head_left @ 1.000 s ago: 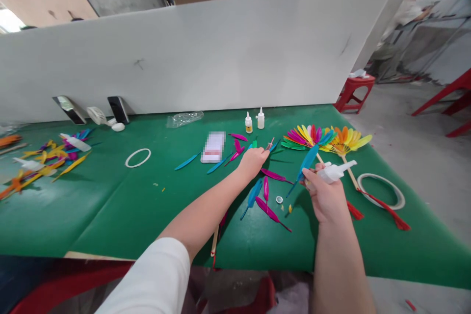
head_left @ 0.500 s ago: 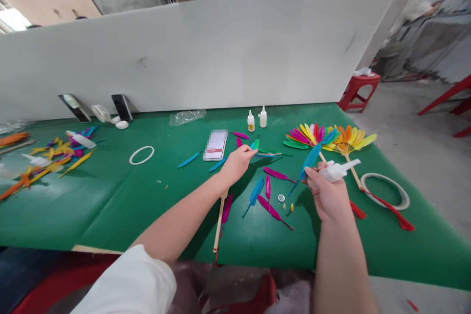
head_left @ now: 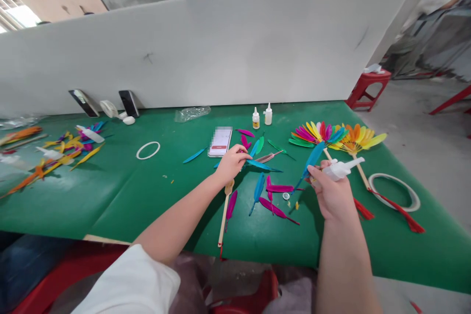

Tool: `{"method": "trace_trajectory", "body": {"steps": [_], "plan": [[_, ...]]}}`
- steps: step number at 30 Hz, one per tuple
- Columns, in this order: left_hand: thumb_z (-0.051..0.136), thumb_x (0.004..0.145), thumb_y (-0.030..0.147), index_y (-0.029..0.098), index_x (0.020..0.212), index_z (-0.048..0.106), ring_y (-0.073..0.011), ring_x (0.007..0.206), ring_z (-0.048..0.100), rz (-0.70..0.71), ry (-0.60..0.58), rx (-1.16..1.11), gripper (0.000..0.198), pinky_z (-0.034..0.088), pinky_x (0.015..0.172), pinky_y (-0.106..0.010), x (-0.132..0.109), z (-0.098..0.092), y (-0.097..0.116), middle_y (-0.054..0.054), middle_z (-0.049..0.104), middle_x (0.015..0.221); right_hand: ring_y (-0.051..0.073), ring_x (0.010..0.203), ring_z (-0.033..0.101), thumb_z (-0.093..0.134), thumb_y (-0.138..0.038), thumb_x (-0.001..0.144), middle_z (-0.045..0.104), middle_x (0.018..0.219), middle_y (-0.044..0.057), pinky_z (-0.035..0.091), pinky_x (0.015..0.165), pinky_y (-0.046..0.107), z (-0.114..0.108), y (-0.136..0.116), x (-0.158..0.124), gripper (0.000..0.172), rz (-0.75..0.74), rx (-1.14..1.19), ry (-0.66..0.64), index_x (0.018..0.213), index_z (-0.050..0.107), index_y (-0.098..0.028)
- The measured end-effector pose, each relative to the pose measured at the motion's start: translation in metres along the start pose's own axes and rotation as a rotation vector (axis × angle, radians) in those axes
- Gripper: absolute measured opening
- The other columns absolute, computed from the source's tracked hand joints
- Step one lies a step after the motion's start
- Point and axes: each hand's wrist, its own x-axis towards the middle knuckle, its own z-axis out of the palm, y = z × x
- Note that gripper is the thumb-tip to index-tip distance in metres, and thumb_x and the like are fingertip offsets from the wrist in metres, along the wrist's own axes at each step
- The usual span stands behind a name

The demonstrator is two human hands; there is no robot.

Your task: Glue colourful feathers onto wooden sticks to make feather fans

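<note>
My left hand (head_left: 232, 163) is closed, with its fingertips on the end of a blue feather (head_left: 265, 165) just above the table. Below that hand, a wooden fan handle (head_left: 223, 218) with a red cord points toward the near edge, its upper end partly hidden. My right hand (head_left: 331, 194) grips a white glue bottle (head_left: 338, 170), nozzle pointing right, and also pinches an upright blue feather (head_left: 312, 159) between thumb and finger. Between my hands lie loose magenta feathers (head_left: 274, 207), another blue feather (head_left: 259, 189) and a small round cap (head_left: 286, 196).
Two feather fans (head_left: 324, 132) and a roll of tape (head_left: 414, 196) lie at the right. Two small bottles (head_left: 256, 118) stand behind a phone (head_left: 221, 141). Leftward are a white ring (head_left: 147, 150) and piled feathers (head_left: 69, 144). A white board (head_left: 221, 54) borders the table's back.
My left fingers have moved from beside a green feather onto a blue one, which has swung round. A magenta feather between my hands now lies level. The view has shifted slightly.
</note>
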Motion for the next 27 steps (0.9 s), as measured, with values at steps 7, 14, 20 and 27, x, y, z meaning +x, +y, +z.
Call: {"method": "trace_trajectory", "body": {"steps": [7,14,20,27], "plan": [[0.058,0.073,0.005,0.018,0.08,0.07,-0.0139,0.085,0.059,0.071,0.048,-0.154,0.019,0.051,0.074,-0.028,0.015,-0.001,0.026,-0.004,0.059,0.093,0.007,0.059,0.048,0.082,-0.021,0.044,0.048,0.064,-0.006,0.04,0.051,0.019,0.008,0.003,-0.003,0.04,-0.033,-0.033,-0.046,0.067,0.048,-0.019],[0.056,0.075,0.005,0.016,0.078,0.069,-0.0112,0.084,0.059,0.345,0.002,-0.374,0.017,0.051,0.074,-0.024,0.03,-0.027,0.082,-0.006,0.059,0.096,0.01,0.07,0.046,0.076,-0.02,0.057,0.045,0.071,-0.004,0.04,0.06,0.021,0.013,0.002,-0.017,0.031,-0.176,-0.116,-0.295,0.069,0.048,-0.021],[0.057,0.077,0.012,0.016,0.074,0.065,-0.0132,0.083,0.06,0.397,0.015,-0.468,0.009,0.051,0.073,-0.026,0.035,-0.025,0.097,-0.006,0.06,0.092,0.009,0.064,0.045,0.075,-0.02,0.059,0.047,0.071,-0.005,0.037,0.055,0.019,0.015,0.003,-0.027,0.03,-0.047,-0.11,-0.454,0.071,0.047,-0.021],[0.058,0.077,0.012,0.016,0.072,0.066,-0.0128,0.08,0.06,0.269,0.072,-0.488,0.011,0.05,0.073,-0.024,0.031,-0.006,0.098,-0.004,0.062,0.087,0.007,0.062,0.044,0.075,-0.019,0.059,0.047,0.073,-0.004,0.037,0.054,0.019,0.019,0.004,-0.025,0.03,0.01,-0.058,-0.429,0.071,0.047,-0.02]]}}
